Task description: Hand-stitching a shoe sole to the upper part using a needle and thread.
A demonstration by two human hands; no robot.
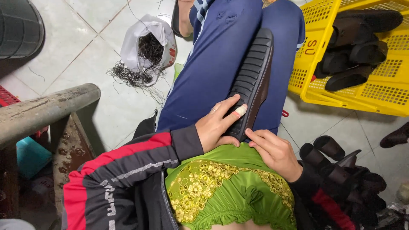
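A black shoe with a ribbed sole (254, 76) lies sole-up along my lap, between my legs in blue trousers (213, 64). My left hand (217, 125) grips its near end from the left, a plaster on one fingertip pressed against the sole. My right hand (275, 151) touches the same near end from the right, fingers curled at its edge. A green garment with yellow lace (226, 187) covers my front below both hands.
A yellow plastic crate (383, 91) with several black shoes stands at the right. More black shoes (341, 170) lie on the floor at lower right. A white bag of black threads (147, 42) sits on the tiled floor. A rusty metal bar (47, 108) runs at left.
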